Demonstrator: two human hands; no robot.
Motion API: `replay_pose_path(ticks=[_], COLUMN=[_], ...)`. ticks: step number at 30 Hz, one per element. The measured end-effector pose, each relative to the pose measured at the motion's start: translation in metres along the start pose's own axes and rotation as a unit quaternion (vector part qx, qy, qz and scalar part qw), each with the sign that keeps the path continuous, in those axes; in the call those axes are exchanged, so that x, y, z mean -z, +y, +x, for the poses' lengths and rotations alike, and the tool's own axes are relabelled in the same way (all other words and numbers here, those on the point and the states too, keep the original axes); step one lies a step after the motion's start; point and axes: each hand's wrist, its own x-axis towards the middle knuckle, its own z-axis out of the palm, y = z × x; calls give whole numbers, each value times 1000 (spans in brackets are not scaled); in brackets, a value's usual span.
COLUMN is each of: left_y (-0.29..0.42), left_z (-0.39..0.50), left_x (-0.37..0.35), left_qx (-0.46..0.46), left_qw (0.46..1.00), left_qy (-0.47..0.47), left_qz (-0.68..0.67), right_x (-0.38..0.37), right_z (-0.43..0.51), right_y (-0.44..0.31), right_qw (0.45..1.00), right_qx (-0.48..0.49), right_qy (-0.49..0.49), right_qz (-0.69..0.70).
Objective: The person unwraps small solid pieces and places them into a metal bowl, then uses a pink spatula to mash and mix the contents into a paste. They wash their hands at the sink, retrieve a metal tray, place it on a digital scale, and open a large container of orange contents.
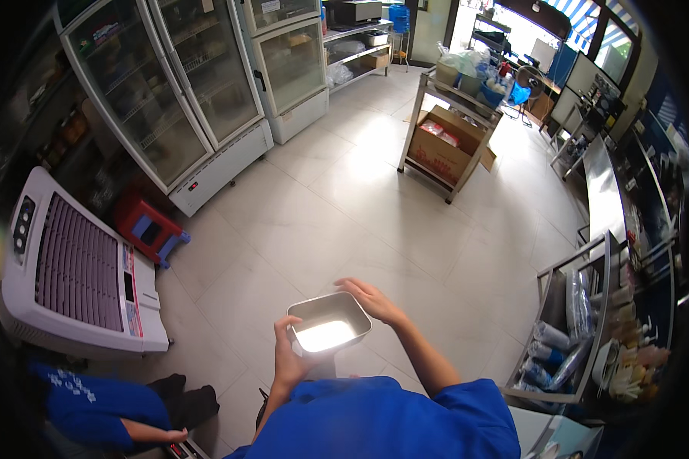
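Note:
A rectangular metal pan (329, 322) with rounded corners is held out in front of my body, its inside bare and shining with reflected light. My left hand (290, 353) grips the pan's left side, with the thumb over the rim. At the far right corner is my right hand (370, 298), its fingers stretched out along the rim. Whether the right hand presses on the pan or only rests beside it, I cannot tell.
Left of me stand an air cooler (80, 275), a red and blue plastic stool (152, 229) and glass-door refrigerators (166, 86). A metal cart (451, 143) holds a cardboard box (442, 149). A rack (562, 333) is at right. Another person (109, 407) in blue is at lower left.

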Motion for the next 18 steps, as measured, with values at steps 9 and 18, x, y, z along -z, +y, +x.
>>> replay_pose_path(ticks=[9, 18], left_y=[5, -16], left_z=[255, 548], left_x=[62, 72], left_qx=[17, -6], left_qw=[999, 990], left_qy=[-44, -94], left_qz=[12, 101], right_x=[87, 124], right_z=[209, 123], right_y=[40, 337], right_qw=[962, 647], right_qx=[-114, -611], right_qy=[44, 310], right_qz=[243, 335])
